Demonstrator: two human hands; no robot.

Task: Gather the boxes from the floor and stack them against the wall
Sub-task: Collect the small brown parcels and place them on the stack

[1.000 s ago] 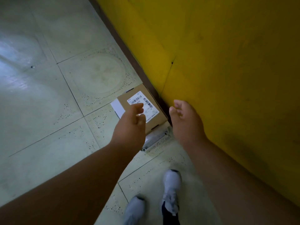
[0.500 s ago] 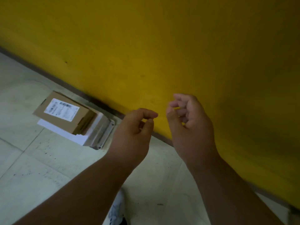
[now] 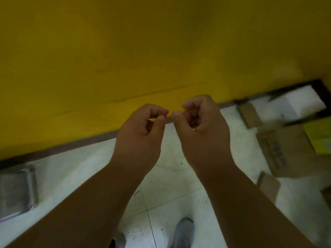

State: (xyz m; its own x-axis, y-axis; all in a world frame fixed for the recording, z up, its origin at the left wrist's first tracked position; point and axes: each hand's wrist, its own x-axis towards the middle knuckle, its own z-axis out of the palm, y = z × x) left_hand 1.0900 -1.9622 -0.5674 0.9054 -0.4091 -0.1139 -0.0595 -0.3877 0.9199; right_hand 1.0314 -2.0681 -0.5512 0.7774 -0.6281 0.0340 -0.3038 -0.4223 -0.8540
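Note:
My left hand (image 3: 141, 129) and my right hand (image 3: 202, 126) are raised side by side in front of the yellow wall (image 3: 125, 51), fingers curled, holding nothing. At the far left edge the stacked boxes (image 3: 16, 190) lie against the wall's base, blurred and partly cut off. On the floor at the right lie a large brown cardboard box (image 3: 290, 151), a flat cardboard piece (image 3: 249, 114) near the wall, a small cardboard piece (image 3: 267, 185) and a yellow-green box (image 3: 320, 136). All of them are blurred.
A dark skirting strip (image 3: 71, 145) runs along the foot of the wall. Pale floor tiles (image 3: 170, 176) spread between the stack and the boxes on the right. My grey shoe (image 3: 184, 231) shows at the bottom.
The view has swung right: the stacked boxes slid to the left edge and loose cardboard boxes came into sight on the right. Both hands curled their fingers and drew closer together.

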